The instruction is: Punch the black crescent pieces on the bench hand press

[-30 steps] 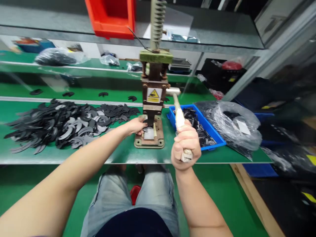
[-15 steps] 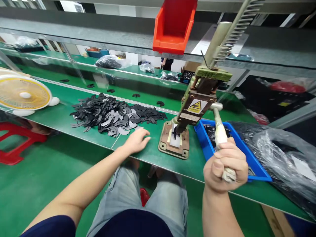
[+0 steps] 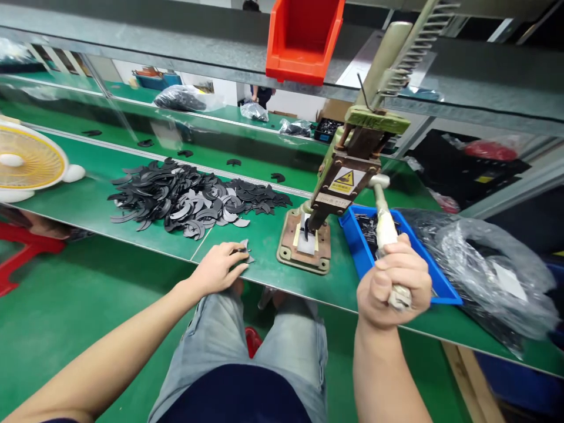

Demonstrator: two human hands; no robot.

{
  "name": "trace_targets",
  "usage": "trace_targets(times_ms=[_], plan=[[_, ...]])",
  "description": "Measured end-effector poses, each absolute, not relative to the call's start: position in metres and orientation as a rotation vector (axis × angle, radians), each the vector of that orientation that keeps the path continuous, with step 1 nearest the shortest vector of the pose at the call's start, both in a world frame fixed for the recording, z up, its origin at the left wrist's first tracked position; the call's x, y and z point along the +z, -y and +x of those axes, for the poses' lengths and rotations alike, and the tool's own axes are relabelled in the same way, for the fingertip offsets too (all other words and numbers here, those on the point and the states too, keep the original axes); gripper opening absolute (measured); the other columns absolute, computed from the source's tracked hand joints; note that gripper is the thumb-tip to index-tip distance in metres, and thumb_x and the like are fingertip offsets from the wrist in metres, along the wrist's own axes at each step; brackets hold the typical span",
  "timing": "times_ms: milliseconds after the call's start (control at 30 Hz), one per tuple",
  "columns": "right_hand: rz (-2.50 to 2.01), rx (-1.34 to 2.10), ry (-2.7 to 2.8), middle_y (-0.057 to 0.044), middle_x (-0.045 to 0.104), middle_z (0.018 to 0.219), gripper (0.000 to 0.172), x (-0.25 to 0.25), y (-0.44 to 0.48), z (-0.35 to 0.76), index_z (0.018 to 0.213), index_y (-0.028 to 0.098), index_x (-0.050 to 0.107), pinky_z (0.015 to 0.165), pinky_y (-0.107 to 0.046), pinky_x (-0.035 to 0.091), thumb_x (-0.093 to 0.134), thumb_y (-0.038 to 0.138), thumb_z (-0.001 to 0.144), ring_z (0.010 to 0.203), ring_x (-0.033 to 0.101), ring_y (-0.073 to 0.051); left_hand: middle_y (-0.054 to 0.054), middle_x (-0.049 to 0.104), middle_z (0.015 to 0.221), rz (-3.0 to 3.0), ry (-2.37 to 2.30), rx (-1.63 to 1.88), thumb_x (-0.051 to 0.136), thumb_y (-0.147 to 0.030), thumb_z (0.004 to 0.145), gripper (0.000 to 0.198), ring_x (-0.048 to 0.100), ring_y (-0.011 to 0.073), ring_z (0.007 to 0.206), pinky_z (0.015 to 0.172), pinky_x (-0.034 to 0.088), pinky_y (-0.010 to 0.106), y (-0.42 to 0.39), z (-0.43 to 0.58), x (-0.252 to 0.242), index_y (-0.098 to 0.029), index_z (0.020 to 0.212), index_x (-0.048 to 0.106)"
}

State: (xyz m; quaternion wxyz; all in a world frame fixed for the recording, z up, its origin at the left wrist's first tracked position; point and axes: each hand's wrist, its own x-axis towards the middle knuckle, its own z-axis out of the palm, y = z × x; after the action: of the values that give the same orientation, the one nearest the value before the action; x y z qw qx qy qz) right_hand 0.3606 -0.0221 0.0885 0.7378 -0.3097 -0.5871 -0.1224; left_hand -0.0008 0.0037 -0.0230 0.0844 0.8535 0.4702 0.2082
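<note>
My right hand (image 3: pixel 394 282) is wrapped round the tape-covered lever handle (image 3: pixel 385 226) of a green hand press (image 3: pixel 346 170). At the press's base, a dark curved piece (image 3: pixel 306 228) stands under the ram, on a pale plate (image 3: pixel 305 244). My left hand (image 3: pixel 221 267) is near the bench's front edge, its bent fingers closed on a small grey curved piece (image 3: pixel 247 251) that they partly hide. Behind that hand spreads a heap of black and grey crescent-shaped pieces (image 3: pixel 176 197).
Right of the press sits a blue bin (image 3: pixel 440 282) holding dark parts, beside clear plastic bags (image 3: pixel 493 270). An orange-red bin (image 3: pixel 302 64) hangs above. At the left stands a white and yellow fan (image 3: pixel 30 158). Dark pieces (image 3: pixel 233 162) lie spaced along the strip behind the heap.
My left hand has drawn back toward me from the heap's edge, and a grey curved piece now shows at its fingertips. My right hand keeps its grip on the lever. The view has shifted slightly.
</note>
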Motion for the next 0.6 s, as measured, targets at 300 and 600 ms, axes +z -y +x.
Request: trace_targets(times_ms=[300, 600], plan=[[-0.647, -0.256, 1.287, 0.002, 0.059, 0.074, 0.023, 0.088, 0.021, 0.360, 0.075, 0.025, 0.055, 0.110, -0.069, 0.055, 0.072, 0.035, 0.087, 0.088, 0.068, -0.022, 0.017, 0.072, 0.133, 2.236, -1.540, 0.650, 0.073, -0.051, 0.094, 0.061, 0.067, 0.0353, 0.122, 0.105, 0.052, 0.049, -0.028, 0.021, -0.027, -0.019, 0.144, 0.061], [-0.735, -0.246, 1.337, 0.001, 0.059, 0.078, 0.017, 0.086, 0.030, 0.363, 0.079, 0.026, 0.056, 0.101, -0.061, 0.061, 0.066, 0.030, 0.091, 0.091, 0.069, -0.023, 0.000, 0.067, 0.067, 1.695, -1.308, 0.765, 0.072, -0.056, 0.092, 0.034, 0.065, 0.0191, 0.062, 0.057, 0.047, 0.028, -0.057, 0.059, -0.003, -0.024, 0.085, 0.063]])
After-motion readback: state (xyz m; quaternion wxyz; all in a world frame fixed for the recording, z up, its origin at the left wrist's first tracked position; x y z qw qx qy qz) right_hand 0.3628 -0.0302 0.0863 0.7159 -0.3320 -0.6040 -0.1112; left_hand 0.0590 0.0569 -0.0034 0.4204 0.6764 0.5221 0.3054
